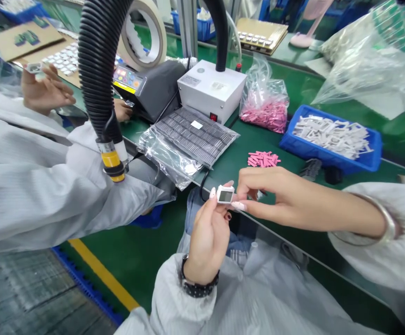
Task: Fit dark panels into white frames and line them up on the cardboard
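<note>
My left hand (209, 232) pinches a small white framed part with a dark window (225, 195) from below, just off the edge of the green table (293, 88). My right hand (282, 197) reaches in from the right and pinches the same part on its right side. A small heap of pink pieces (263, 159) lies on the table just beyond my hands.
A co-worker in a white coat sits at my left, one hand (45, 90) raised holding a small part. A black ribbed hose (99, 83) hangs between us. Behind stand a white box unit (211, 88), a bagged tray of dark parts (191, 139), a bag of pink pieces (265, 109) and a blue bin (331, 156) of white parts.
</note>
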